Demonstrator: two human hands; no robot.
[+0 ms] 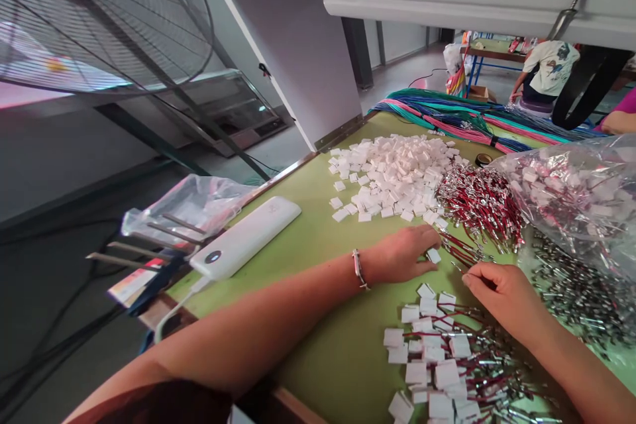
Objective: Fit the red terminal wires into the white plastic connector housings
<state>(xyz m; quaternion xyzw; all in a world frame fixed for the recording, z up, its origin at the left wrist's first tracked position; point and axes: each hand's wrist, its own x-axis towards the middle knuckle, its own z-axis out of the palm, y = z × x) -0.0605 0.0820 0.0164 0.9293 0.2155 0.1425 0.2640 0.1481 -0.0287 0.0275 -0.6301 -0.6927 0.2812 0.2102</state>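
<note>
My left hand (pixel 405 255) is closed, with a small white plastic connector housing (pixel 433 256) between its fingers. Just to the right, my right hand (pixel 501 285) makes a pinch; a silver terminal tip (pixel 456 266) of a short red wire shows at its fingertips, the rest hidden by the fingers. Several loose red wires (pixel 462 250) lie between the hands, beside a heap of red wires with metal terminals (pixel 479 205). Behind my left hand spreads a pile of white housings (pixel 397 172). Below the hands lie several housings with wires fitted (pixel 447 374).
A clear plastic bag (pixel 581 192) of white parts stands at the right, above a pile of dark terminals (pixel 571 288). A white power bank (pixel 248 238) with a cable lies at the left edge. Long wire bundles (pixel 447 119) cross the back. A large fan (pixel 104 26) is at upper left.
</note>
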